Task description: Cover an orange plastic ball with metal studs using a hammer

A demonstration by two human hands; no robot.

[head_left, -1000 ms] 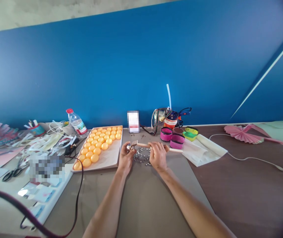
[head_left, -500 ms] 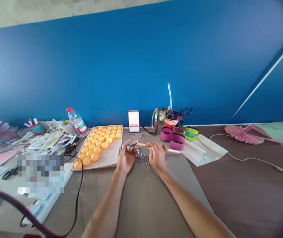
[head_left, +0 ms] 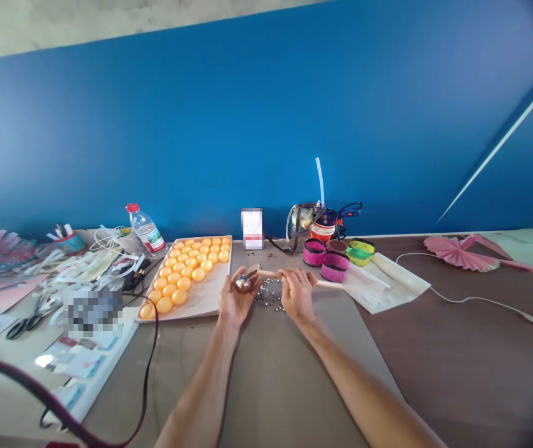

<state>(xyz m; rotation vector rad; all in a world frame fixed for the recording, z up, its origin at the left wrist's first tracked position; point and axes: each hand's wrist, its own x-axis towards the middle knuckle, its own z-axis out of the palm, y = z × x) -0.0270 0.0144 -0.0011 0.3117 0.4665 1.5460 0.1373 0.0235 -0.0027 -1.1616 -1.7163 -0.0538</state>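
My left hand [head_left: 234, 300] is palm up over the table, its fingers curled round a small shiny silver ball [head_left: 242, 283]. My right hand [head_left: 296, 292] is closed on the wooden handle of a small hammer [head_left: 272, 273], whose head lies right next to the ball. Between and just beyond my hands a heap of small silver beads [head_left: 268, 292] lies on the grey-brown table top [head_left: 270, 373].
A white tray [head_left: 203, 297] of orange balls [head_left: 183, 271] sits left of my hands. A water bottle [head_left: 146, 231], scissors [head_left: 26, 322], cords and papers crowd the left. Pink tape rolls [head_left: 324, 258], a glue gun [head_left: 329, 223], white paper [head_left: 382, 280] and pink fans [head_left: 455, 250] lie right.
My left hand has turned more palm up, lifting the silver ball slightly toward me. My right hand and the hammer have barely shifted.
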